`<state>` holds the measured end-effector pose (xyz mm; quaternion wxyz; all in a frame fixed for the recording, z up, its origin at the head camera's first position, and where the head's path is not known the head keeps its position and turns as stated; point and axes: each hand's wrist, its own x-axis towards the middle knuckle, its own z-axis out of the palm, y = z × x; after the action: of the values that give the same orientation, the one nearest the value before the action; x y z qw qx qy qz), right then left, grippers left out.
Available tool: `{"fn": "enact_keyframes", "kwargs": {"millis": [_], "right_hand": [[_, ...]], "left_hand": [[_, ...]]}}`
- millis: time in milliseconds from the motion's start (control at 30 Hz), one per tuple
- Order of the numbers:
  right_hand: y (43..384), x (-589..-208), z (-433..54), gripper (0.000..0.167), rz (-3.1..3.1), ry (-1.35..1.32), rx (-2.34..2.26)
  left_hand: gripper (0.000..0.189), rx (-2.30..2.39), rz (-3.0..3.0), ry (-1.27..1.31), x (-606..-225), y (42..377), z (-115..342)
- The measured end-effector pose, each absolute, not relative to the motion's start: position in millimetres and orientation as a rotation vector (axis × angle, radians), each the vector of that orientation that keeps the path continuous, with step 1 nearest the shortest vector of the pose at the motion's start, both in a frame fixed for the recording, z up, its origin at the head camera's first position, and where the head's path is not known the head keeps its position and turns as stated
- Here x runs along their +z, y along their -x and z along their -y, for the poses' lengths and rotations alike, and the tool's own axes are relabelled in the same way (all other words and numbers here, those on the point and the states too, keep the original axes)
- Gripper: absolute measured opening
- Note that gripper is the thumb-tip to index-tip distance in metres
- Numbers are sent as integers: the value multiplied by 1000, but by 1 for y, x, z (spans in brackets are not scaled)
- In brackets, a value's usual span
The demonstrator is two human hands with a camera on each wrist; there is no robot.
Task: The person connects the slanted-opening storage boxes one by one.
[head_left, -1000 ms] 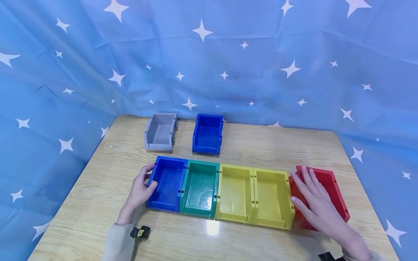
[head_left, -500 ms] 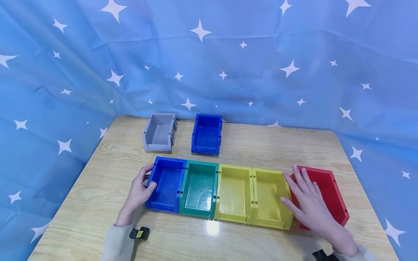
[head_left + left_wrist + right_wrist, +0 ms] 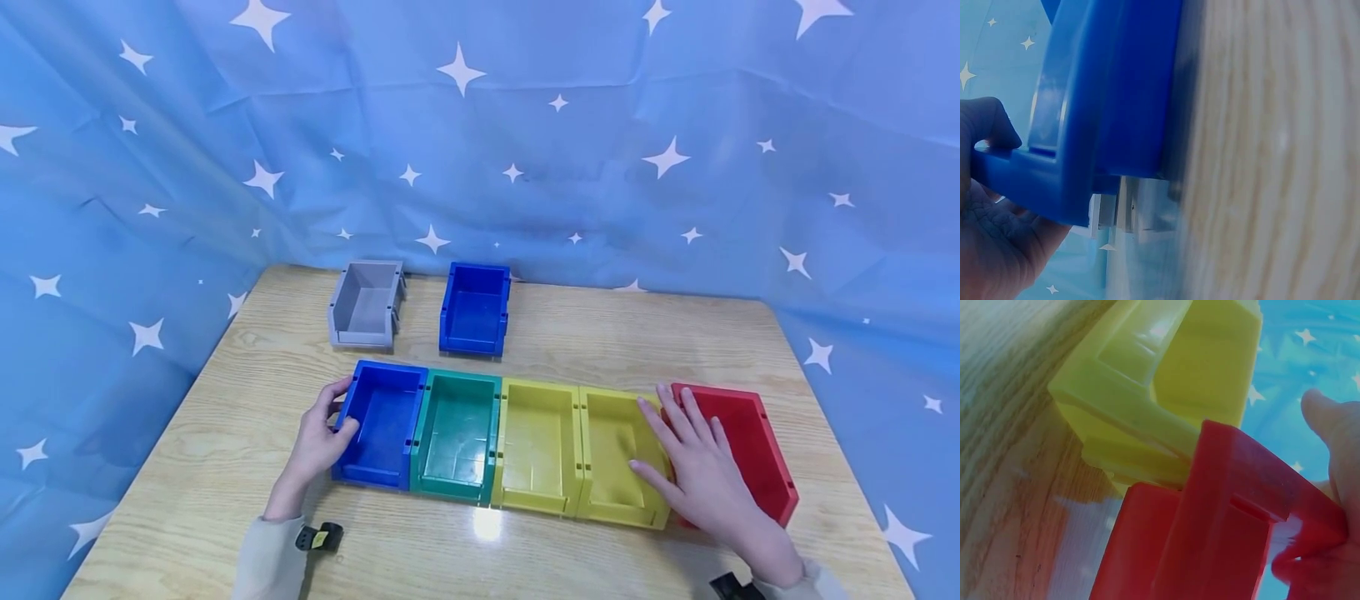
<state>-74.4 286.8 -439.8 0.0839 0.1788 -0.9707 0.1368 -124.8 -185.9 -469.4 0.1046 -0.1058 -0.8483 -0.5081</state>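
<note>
A row of plastic bins runs across the table: a blue bin (image 3: 382, 425), a green bin (image 3: 459, 429), a yellow bin (image 3: 538, 442) and a second yellow bin (image 3: 618, 450). At the right end stands a red bin (image 3: 750, 450), slightly askew and close against that yellow bin. My left hand (image 3: 318, 437) grips the blue bin's left wall, thumb inside and fingers outside; the left wrist view shows this wall (image 3: 1035, 181) in the grasp. My right hand (image 3: 701, 475) lies over the red bin's left side, fingers spread and fairly straight, thumb reaching over the yellow bin.
Behind the row, a grey bin (image 3: 367, 304) and another blue bin (image 3: 475, 308) stand apart near the back edge. The wooden table (image 3: 420, 550) is bordered by a blue curtain (image 3: 525, 125) with white stars at the back and sides.
My right hand has moved left, and the red bin has shifted slightly left toward the yellow bin. My left hand keeps its grip on the blue bin.
</note>
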Motion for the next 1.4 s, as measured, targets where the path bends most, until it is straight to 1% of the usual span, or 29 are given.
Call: {"fn": "enact_keyframes", "kwargs": {"millis": [533, 700, 867, 1067, 1267, 1400], "right_hand": [[77, -449, -285, 81, 2835, -559, 418], [78, -446, -288, 81, 2879, -586, 522], [73, -445, -298, 84, 2910, -615, 618], [63, -443, -306, 87, 2939, -610, 511], [62, -442, -303, 84, 2953, -589, 578], [61, -444, -301, 86, 2947, -573, 642]], "left_hand": [[53, -1478, 2487, 316, -470, 124, 186], [53, -1487, 2490, 313, -470, 123, 187], [54, -1498, 2509, 308, -469, 123, 186], [54, -1501, 2501, 326, -470, 125, 187], [56, -1487, 2501, 321, -494, 130, 196], [58, -1498, 2499, 329, -507, 134, 202]]}}
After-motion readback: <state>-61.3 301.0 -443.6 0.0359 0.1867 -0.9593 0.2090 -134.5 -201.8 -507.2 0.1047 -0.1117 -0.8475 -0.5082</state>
